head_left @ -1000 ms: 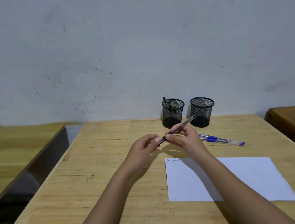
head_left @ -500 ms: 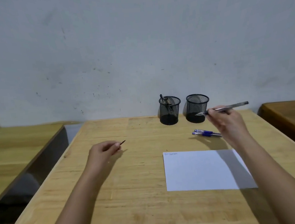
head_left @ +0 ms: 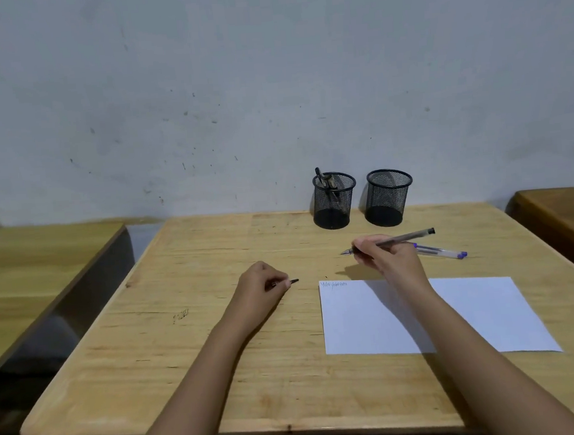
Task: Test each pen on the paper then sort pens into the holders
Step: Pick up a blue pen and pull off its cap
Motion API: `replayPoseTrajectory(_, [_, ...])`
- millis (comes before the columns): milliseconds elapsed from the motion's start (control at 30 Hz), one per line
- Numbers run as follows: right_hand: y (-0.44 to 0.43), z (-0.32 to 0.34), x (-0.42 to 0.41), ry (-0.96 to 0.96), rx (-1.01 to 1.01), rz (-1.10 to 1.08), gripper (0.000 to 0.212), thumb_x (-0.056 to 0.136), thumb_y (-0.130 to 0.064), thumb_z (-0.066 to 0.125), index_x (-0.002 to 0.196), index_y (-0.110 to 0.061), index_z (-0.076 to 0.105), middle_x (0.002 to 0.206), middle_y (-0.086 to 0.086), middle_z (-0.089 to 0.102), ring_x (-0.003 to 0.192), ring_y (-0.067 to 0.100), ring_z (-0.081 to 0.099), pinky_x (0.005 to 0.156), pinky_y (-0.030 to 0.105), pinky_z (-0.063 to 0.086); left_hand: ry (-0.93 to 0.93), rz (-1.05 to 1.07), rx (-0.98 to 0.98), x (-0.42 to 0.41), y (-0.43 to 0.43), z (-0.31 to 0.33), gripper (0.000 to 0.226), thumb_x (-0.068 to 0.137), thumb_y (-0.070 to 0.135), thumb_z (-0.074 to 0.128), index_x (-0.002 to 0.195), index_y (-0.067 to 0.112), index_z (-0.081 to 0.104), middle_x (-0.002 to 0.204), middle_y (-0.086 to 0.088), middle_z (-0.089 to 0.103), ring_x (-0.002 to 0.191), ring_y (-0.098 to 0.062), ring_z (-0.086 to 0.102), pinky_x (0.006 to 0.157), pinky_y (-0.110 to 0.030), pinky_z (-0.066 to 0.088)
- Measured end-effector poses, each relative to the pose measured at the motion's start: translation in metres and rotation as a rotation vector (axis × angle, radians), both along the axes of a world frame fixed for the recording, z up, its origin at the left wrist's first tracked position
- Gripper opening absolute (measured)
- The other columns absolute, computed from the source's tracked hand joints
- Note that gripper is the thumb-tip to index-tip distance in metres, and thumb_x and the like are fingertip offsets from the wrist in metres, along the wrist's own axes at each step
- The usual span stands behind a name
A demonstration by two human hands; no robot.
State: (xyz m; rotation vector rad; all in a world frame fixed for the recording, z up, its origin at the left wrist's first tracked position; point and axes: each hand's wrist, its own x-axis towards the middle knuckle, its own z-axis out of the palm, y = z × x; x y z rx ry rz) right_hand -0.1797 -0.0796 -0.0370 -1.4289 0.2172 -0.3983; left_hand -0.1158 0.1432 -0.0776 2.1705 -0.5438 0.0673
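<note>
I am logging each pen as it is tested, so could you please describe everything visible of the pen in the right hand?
The pen is a slim stick pen with a clear greyish plastic barrel, a black plug at the rear and a bare metal tip. It is uncapped; the left hand pinches a small dark cap. The right hand holds it near the tip, fingers curled round the barrel. It is nearly level, tip pointing left, off the table, beyond the paper's far edge.

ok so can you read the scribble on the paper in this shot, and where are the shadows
Head view: the scribble at the paper's top left corner is too small to read; soft shadows lie under the right hand, across table and paper; the pen it holds looks sharp; no glare.
</note>
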Motion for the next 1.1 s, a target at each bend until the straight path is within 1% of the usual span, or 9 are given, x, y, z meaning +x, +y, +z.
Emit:
replayPoseTrajectory(133, [0.007, -0.005, -0.001, 0.021, -0.019, 0.019, 0.009, 0.077, -0.006, 0.071, 0.084, 0.0, 0.07, 0.078, 0.014, 0.068, 0.071, 0.015, 0.064, 0.071, 0.017, 0.055, 0.008, 0.02, 0.006, 0.003, -0.008, 0.001, 0.027, 0.089, 0.025, 0.062, 0.111, 0.01, 0.066, 0.106, 0.0, 0.055, 0.1, -0.012, 0.056, 0.083, -0.013, 0.042])
replayPoseTrajectory(233, [0.009, -0.008, -0.001, 0.026, -0.087, -0.007, 0.015, 0.07, -0.001, 0.076, 0.084, -0.001, 0.07, 0.078, 0.009, 0.069, 0.071, 0.01, 0.065, 0.067, 0.016, 0.052, -0.047, 0.124, -0.089, -0.009, -0.023, 0.009, 0.032, 0.091, 0.029, 0.057, 0.114, 0.008, 0.064, 0.11, 0.001, 0.053, 0.108, -0.015, 0.055, 0.091, -0.025, 0.047])
replayPoseTrajectory(300, [0.012, -0.009, 0.0, 0.045, -0.083, -0.013, 0.015, 0.07, 0.003, 0.074, 0.081, 0.0, 0.066, 0.072, 0.008, 0.065, 0.064, 0.011, 0.062, 0.061, 0.016, 0.05, -0.049, 0.023, -0.082, -0.026, -0.035, 0.013, 0.034, 0.091, 0.034, 0.055, 0.115, 0.011, 0.063, 0.112, 0.003, 0.055, 0.11, -0.014, 0.055, 0.095, -0.03, 0.047])
replayPoseTrajectory(367, [0.015, -0.012, 0.0, 0.048, -0.041, -0.021, 0.015, 0.071, 0.008, 0.07, 0.08, 0.002, 0.059, 0.066, 0.009, 0.058, 0.053, 0.009, 0.057, 0.052, 0.015, 0.048, -0.041, -0.127, 0.099, -0.044, -0.046, 0.01, 0.046, 0.091, 0.045, 0.05, 0.128, 0.018, 0.055, 0.129, 0.005, 0.052, 0.123, -0.013, 0.047, 0.104, -0.03, 0.039])
replayPoseTrajectory(467, [0.015, -0.018, -0.002, 0.056, -0.085, -0.079, 0.011, 0.073, 0.01, 0.065, 0.077, 0.005, 0.056, 0.064, 0.014, 0.056, 0.048, 0.008, 0.055, 0.05, 0.018, 0.047, -0.067, -0.252, 0.494, -0.054, -0.055, -0.004, 0.067, 0.094, 0.056, 0.033, 0.15, 0.022, 0.018, 0.159, 0.005, 0.012, 0.147, -0.012, 0.007, 0.118, -0.031, 0.008])
replayPoseTrajectory(533, [0.013, -0.021, -0.002, 0.079, -0.123, -0.118, 0.011, 0.073, 0.009, 0.063, 0.072, 0.004, 0.053, 0.06, 0.015, 0.054, 0.049, 0.014, 0.053, 0.053, 0.023, 0.048, -0.065, -0.265, 0.581, -0.054, -0.056, -0.009, 0.07, 0.095, 0.058, 0.025, 0.151, 0.023, 0.003, 0.16, 0.006, -0.004, 0.146, -0.008, -0.007, 0.119, -0.032, -0.004])
replayPoseTrajectory(600, [0.012, -0.023, -0.001, 0.107, -0.139, -0.138, 0.017, 0.072, 0.008, 0.061, 0.066, -0.001, 0.049, 0.054, 0.013, 0.049, 0.045, 0.015, 0.049, 0.05, 0.026, 0.045, -0.068, -0.268, 0.6, -0.054, -0.057, -0.009, 0.069, 0.095, 0.058, 0.022, 0.151, 0.023, -0.001, 0.159, 0.006, -0.008, 0.146, -0.007, -0.011, 0.12, -0.032, -0.006])
replayPoseTrajectory(733, [0.016, -0.023, 0.003, 0.177, -0.187, -0.131, 0.027, 0.068, 0.007, 0.059, 0.056, -0.007, 0.04, 0.048, 0.012, 0.045, 0.035, 0.017, 0.046, 0.039, 0.024, 0.04, -0.072, -0.271, 0.622, -0.054, -0.056, -0.01, 0.069, 0.095, 0.057, 0.021, 0.15, 0.022, -0.002, 0.159, 0.006, -0.01, 0.145, -0.007, -0.012, 0.119, -0.031, -0.008])
replayPoseTrajectory(1100, [0.021, -0.022, 0.007, 0.205, -0.165, -0.107, 0.03, 0.069, 0.01, 0.058, 0.056, -0.008, 0.038, 0.046, 0.01, 0.04, 0.031, 0.014, 0.043, 0.035, 0.02, 0.038, -0.065, -0.276, 0.63, -0.054, -0.056, -0.007, 0.068, 0.095, 0.057, 0.02, 0.15, 0.022, -0.003, 0.159, 0.007, -0.01, 0.145, -0.006, -0.012, 0.118, -0.03, -0.008])
